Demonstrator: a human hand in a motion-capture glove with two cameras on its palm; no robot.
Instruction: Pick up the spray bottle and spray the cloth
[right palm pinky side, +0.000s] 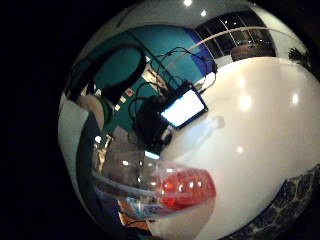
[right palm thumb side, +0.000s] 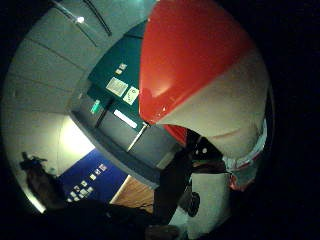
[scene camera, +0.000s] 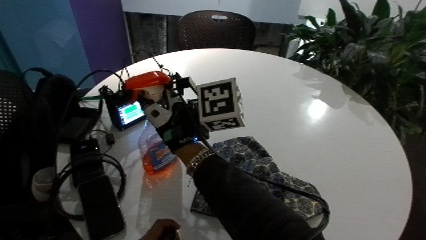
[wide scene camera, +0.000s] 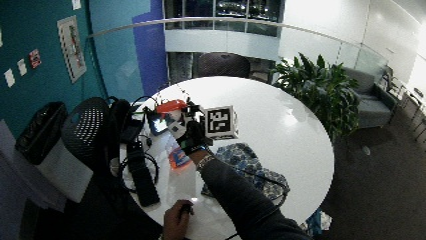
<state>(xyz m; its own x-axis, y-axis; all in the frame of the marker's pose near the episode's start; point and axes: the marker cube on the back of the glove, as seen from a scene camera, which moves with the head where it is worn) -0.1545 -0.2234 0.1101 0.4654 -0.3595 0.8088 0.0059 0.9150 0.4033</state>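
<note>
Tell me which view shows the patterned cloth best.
The outside view: the cloth lies spread on the white table, its blue pattern plain, partly covered by the person's sleeve. The wide outside view shows it smaller. The little finger side palm view catches only an edge; the thumb side view shows none.

Round white table (wide scene camera: 293, 135); teal wall (wide scene camera: 40, 90) with posters. Dark chair (wide scene camera: 223, 65), potted plant (wide scene camera: 319, 85), possibly a grey sofa (wide scene camera: 369, 100).
</note>
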